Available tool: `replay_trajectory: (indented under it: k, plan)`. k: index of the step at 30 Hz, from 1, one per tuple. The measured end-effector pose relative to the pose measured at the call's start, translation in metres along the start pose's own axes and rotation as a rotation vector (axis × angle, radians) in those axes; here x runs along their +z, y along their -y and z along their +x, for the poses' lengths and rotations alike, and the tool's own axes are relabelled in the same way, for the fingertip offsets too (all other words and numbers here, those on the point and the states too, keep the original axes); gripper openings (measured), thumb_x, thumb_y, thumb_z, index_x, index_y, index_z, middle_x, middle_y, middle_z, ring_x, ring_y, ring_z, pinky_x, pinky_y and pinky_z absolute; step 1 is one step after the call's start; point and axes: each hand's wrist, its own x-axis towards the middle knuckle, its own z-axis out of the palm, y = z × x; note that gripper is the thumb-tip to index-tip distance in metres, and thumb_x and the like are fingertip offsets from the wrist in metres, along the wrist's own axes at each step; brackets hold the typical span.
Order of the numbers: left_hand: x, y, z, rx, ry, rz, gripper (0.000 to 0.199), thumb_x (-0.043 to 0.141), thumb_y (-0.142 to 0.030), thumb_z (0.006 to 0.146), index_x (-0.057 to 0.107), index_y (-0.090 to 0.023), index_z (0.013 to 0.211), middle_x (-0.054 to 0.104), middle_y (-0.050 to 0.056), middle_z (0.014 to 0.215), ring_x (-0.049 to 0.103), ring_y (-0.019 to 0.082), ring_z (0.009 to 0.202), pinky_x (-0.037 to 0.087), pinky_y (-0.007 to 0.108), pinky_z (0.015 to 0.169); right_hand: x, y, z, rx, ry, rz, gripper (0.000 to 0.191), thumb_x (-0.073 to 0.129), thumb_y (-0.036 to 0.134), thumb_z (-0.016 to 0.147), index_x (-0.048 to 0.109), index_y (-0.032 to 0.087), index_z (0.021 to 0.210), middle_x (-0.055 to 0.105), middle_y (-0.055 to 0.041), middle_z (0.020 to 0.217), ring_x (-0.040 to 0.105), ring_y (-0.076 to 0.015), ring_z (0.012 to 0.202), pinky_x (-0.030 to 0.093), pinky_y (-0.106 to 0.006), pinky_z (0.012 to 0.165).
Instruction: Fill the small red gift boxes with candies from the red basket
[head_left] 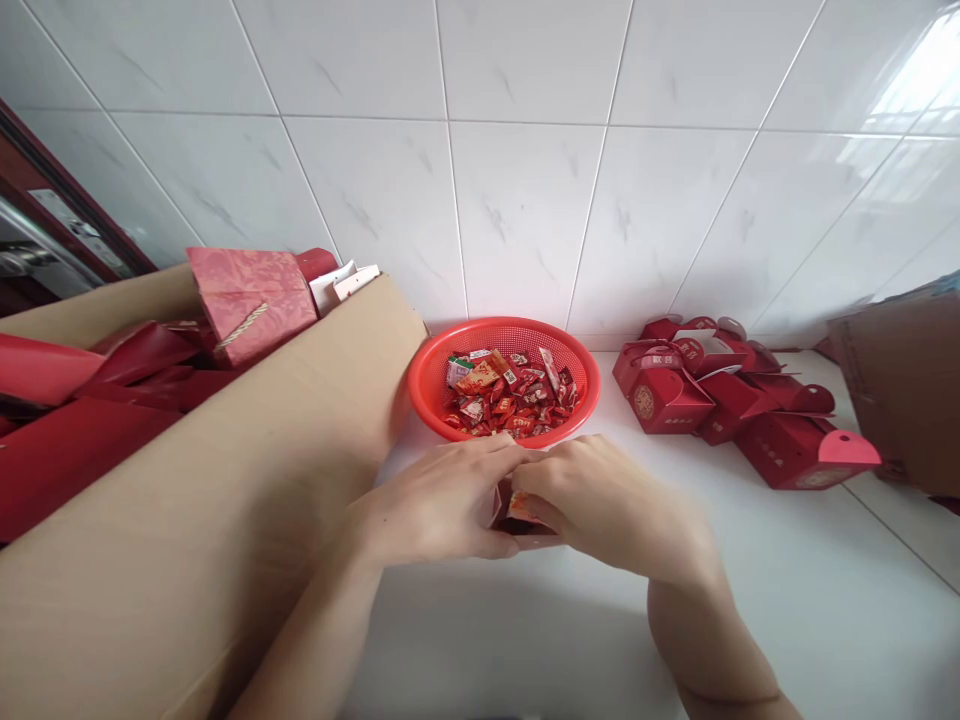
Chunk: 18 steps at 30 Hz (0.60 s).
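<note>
At 9 to 10 o'clock from the small open box [538, 541], big cardboard carton [330, 410], open top, red items [97, 430] inside plus a patterned pink-red bag [251, 300] with a cord handle. Left hand [435, 500] at the box's 9 o'clock side, grip clamped on it, fingers at the far edge, thumb on the near side. Red basket [426, 365] at 12, perforated, sits on the worktop [480, 640] by the tiled wall [525, 200], holds wrapped sweets [517, 405]. Box is on the near side of the basket, between the hands, orange-and-white packet [521, 508] in its opening. Right hand [607, 505] at the box's 3 o'clock side, fingers curled over the opening; can't tell if that grip is closed on anything. Red boxes [675, 400] clustered at 2. Brown carton [900, 385] beyond them, between 2 and 3.
</note>
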Motion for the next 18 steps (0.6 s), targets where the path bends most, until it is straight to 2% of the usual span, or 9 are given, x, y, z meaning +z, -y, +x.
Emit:
replay_trajectory:
  k: [6, 9, 13, 18]
  plan:
    - [-0.001, 0.016, 0.004, 0.008, 0.031, -0.051, 0.033, 0.075, -0.031, 0.071, 0.065, -0.026, 0.102, 0.069, -0.001, 0.104, 0.065, 0.023, 0.095, 0.050, 0.030, 0.076, 0.008, 0.000, 0.014, -0.041, 0.098, 0.004, 0.018, 0.059, 0.004, 0.079, 0.070, 0.017, 0.073, 0.063, -0.0012, 0.070, 0.044, -0.0123, 0.062, 0.021, -0.030, 0.055]
    - [-0.001, 0.022, 0.008, -0.001, 0.014, -0.070, 0.043, 0.079, -0.035, 0.069, 0.065, -0.026, 0.109, 0.068, 0.001, 0.113, 0.065, 0.025, 0.103, 0.051, 0.031, 0.084, 0.009, -0.007, 0.021, -0.027, 0.205, 0.014, 0.019, 0.059, 0.008, 0.082, 0.069, 0.017, 0.069, 0.063, -0.0019, 0.071, 0.045, -0.0133, 0.065, 0.024, -0.029, 0.055]
    - [-0.003, 0.025, 0.011, 0.021, 0.032, -0.060, 0.054, 0.079, -0.038, 0.069, 0.065, -0.029, 0.121, 0.066, 0.002, 0.123, 0.062, 0.027, 0.114, 0.049, 0.033, 0.093, 0.013, -0.025, 0.031, -0.175, 0.379, 0.011, 0.031, 0.053, 0.013, 0.090, 0.068, 0.016, 0.064, 0.062, -0.0020, 0.067, 0.047, -0.0144, 0.068, 0.031, -0.028, 0.062]
    - [-0.005, 0.028, 0.013, 0.016, 0.059, -0.086, 0.066, 0.080, -0.040, 0.069, 0.061, -0.032, 0.133, 0.065, 0.002, 0.129, 0.059, 0.029, 0.120, 0.047, 0.036, 0.099, 0.018, -0.037, 0.050, -0.240, 0.515, 0.082, 0.019, 0.059, 0.010, 0.084, 0.072, 0.018, 0.075, 0.067, 0.0004, 0.071, 0.053, -0.0139, 0.071, 0.039, -0.026, 0.068]
